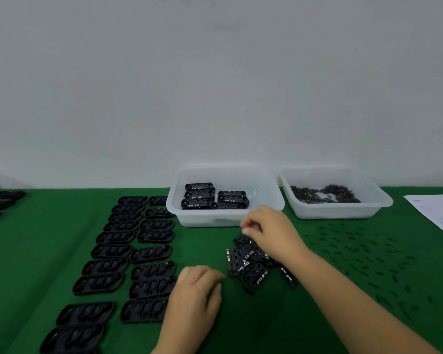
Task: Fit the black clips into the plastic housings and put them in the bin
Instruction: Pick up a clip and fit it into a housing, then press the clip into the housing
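Reaching over the loose pile of black plastic housings [256, 261], the right hand [269, 231] has fingers curled down at the pile's far end, apparently pinching the top housing or something small; the blur won't let me tell which. Left hand [197, 297] rests on the green table [266, 323] just left of the pile, fingers loosely curled, holding nothing visible. Housings look light, rigid moulded plastic, flat and oblong with rounded ends, probably easy to take by the two long edges; the metal contacts along the edges are best not squeezed. Pile pieces lie at mixed angles, mostly long axis running diagonally away from the person. Left of the hands, two columns of housings [138, 254] lie flat, long axis left-right. Finished ones are stacked in the near white bin [225, 215], also left-right. A second bin [335, 210] to the right holds small dark clips [325, 195]; more clips [363, 251] scattered on the table, tiny, light, likely fiddly to pinch.
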